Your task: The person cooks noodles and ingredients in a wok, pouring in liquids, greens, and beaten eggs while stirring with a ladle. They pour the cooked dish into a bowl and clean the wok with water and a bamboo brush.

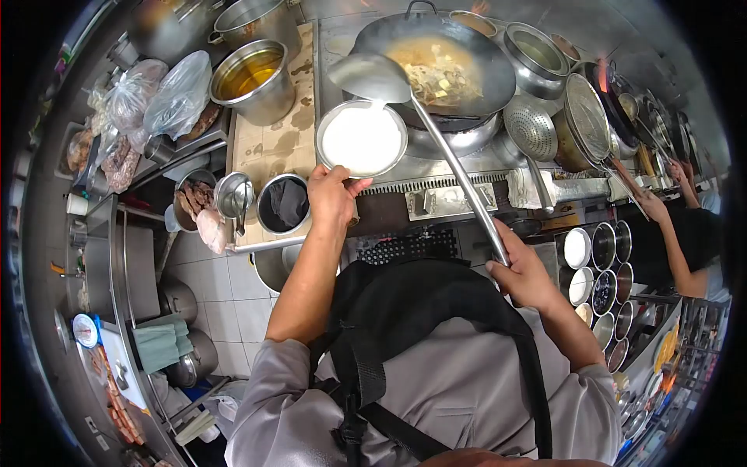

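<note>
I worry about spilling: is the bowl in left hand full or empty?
Nearly full: in the bowl, white contents reach close to the rim.

Left hand (pixel 333 196) — bowl (pixel 362 138), right hand (pixel 523 268) — ladle (pixel 373 78)

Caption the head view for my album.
Left hand holds a bowl, right hand a ladle, by a wok of food.

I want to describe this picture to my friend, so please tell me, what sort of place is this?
Most likely a restaurant kitchen: food steams in a large wok, metal seasoning bowls stand in rows, and a co-worker works nearby.
</note>
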Tool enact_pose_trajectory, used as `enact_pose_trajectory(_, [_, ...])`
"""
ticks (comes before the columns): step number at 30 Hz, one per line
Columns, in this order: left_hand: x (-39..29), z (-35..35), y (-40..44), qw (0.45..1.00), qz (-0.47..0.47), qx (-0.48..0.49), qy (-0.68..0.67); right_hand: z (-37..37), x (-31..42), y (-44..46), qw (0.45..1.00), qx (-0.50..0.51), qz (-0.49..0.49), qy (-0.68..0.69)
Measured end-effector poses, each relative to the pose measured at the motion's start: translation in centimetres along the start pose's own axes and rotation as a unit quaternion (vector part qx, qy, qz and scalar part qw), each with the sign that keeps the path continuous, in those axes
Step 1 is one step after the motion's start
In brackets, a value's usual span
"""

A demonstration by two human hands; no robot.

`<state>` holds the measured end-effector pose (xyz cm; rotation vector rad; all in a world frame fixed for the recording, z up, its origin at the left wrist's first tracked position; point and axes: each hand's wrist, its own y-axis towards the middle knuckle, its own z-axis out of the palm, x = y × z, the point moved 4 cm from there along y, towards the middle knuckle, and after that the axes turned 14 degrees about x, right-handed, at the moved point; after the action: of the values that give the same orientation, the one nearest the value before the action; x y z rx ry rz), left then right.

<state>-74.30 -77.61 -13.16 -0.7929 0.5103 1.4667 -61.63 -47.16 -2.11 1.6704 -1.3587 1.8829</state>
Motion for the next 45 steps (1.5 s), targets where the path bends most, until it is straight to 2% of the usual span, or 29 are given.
enact_pose_trajectory(2, [-0.3, 0.2, 0.0, 1.0, 0.005, -0.009, 0.003, -0.4, -1.3, 0.8, 0.98, -0.039, -0.029, -0.193])
enact_pose_trajectory(3, [-0.5, 0.2, 0.0, 1.0, 0.009, -0.018, 0.006, -0.4, -2.3, 1.3, 0.98, -0.039, -0.03, -0.192])
enact_pose_trajectory(5, [-0.8, 0.3, 0.2, 1.0, 0.014, -0.012, 0.006, -0.2, -2.2, 1.7, 0.926, -0.084, -0.161, -0.332])
enact_pose_trajectory(6, [-0.9, 0.4, 0.3, 1.0, 0.019, -0.008, 0.005, -0.2, -2.3, 1.7, 0.926, -0.087, -0.16, -0.331])
enact_pose_trajectory(8, [-1.0, 0.2, 0.6, 1.0, 0.017, -0.014, 0.007, 0.2, -2.5, 2.1, 0.981, -0.005, -0.082, -0.177])
enact_pose_trajectory(9, [-0.9, 0.1, 0.7, 1.0, 0.016, -0.025, 0.007, 0.1, -1.5, 1.8, 0.981, -0.011, -0.08, -0.175])
enact_pose_trajectory(10, [-0.8, 0.1, 0.6, 0.999, 0.012, -0.028, 0.018, 0.1, -0.7, 1.6, 0.999, 0.041, -0.014, -0.032])
enact_pose_trajectory(11, [-0.5, -0.1, 0.9, 1.0, 0.008, -0.022, 0.018, 0.3, -0.5, 1.4, 0.988, 0.091, 0.049, 0.114])
enact_pose_trajectory(12, [-0.1, -0.9, 1.1, 0.999, -0.001, -0.023, 0.024, 0.1, -0.6, 1.2, 0.988, 0.086, 0.05, 0.117])
enact_pose_trajectory(14, [0.2, -1.2, 1.2, 0.999, -0.008, -0.02, 0.03, 0.2, -0.5, 1.0, 0.923, 0.142, 0.02, 0.358])
enact_pose_trajectory(18, [0.2, -1.2, 1.1, 0.999, -0.011, -0.026, 0.043, 0.5, 0.2, 0.9, 0.89, 0.141, -0.004, 0.433])
enact_pose_trajectory(20, [0.0, -1.0, 1.1, 0.999, -0.002, -0.007, 0.038, 0.1, 0.1, 1.1, 0.978, 0.08, 0.006, 0.192])
enact_pose_trajectory(21, [-0.2, -0.9, 1.1, 0.999, 0.001, -0.011, 0.038, 0.2, 0.3, 1.1, 0.978, 0.084, 0.006, 0.192])
enact_pose_trajectory(23, [-0.4, -0.4, 0.9, 0.999, 0.001, -0.001, 0.033, 0.1, 0.9, 0.6, 0.994, 0.057, 0.011, 0.096])
enact_pose_trajectory(25, [-0.5, -0.2, 0.8, 0.999, 0.005, -0.002, 0.034, 0.0, 0.7, 0.6, 0.996, 0.052, 0.015, 0.078])
enact_pose_trajectory(27, [-0.7, 0.5, 0.9, 0.999, 0.014, -0.002, 0.034, -1.0, 0.9, 0.9, 0.987, -0.024, -0.028, -0.153])
enact_pose_trajectory(28, [-0.9, 1.0, 0.9, 0.999, 0.02, -0.011, 0.026, -1.5, 0.0, 1.4, 0.987, -0.019, -0.033, -0.157])
enact_pose_trajectory(30, [-1.1, 1.5, 1.1, 0.999, 0.033, -0.024, 0.02, -2.5, -0.9, 2.0, 0.932, -0.063, -0.174, -0.313])
enact_pose_trajectory(31, [-1.0, 1.6, 1.3, 0.999, 0.04, -0.019, 0.011, -2.6, 0.0, 1.9, 0.931, -0.059, -0.179, -0.312])
enact_pose_trajectory(32, [-0.9, 1.9, 1.6, 0.999, 0.045, -0.012, 0.003, -2.7, 0.8, 1.8, 0.98, -0.006, -0.079, -0.182])
enact_pose_trajectory(33, [-0.7, 2.1, 1.8, 0.999, 0.047, -0.015, 0.005, -2.7, 0.9, 1.6, 0.997, 0.047, 0.026, -0.047])
enact_pose_trajectory(34, [-0.7, 2.4, 1.9, 0.998, 0.053, -0.031, 0.012, -3.4, 1.5, 1.5, 0.997, 0.051, 0.024, -0.047])
enact_pose_trajectory(36, [-0.5, 2.6, 2.0, 0.996, 0.065, -0.05, 0.019, -4.4, 2.0, 1.8, 0.978, 0.115, 0.059, 0.161])
enact_pose_trajectory(37, [-0.4, 2.6, 2.1, 0.996, 0.061, -0.06, 0.013, -5.1, 2.1, 1.9, 0.979, 0.12, 0.055, 0.158])
enact_pose_trajectory(39, [-0.1, 2.5, 2.3, 0.995, 0.062, -0.071, 0.008, -5.9, 2.5, 1.9, 0.881, 0.202, 0.011, 0.428])
enact_pose_trajectory(41, [-0.2, 3.0, 2.2, 0.995, 0.068, -0.067, 0.002, -6.6, 2.8, 2.1, 0.879, 0.213, 0.0, 0.426])
enact_pose_trajectory(43, [-0.5, 3.7, 2.1, 0.995, 0.074, -0.063, 0.006, -7.4, 3.0, 2.4, 0.931, 0.187, -0.04, 0.312])
enact_pose_trajectory(45, [-0.8, 4.5, 2.1, 0.995, 0.078, -0.061, 0.009, -8.2, 3.2, 2.4, 0.949, 0.162, -0.051, 0.267])
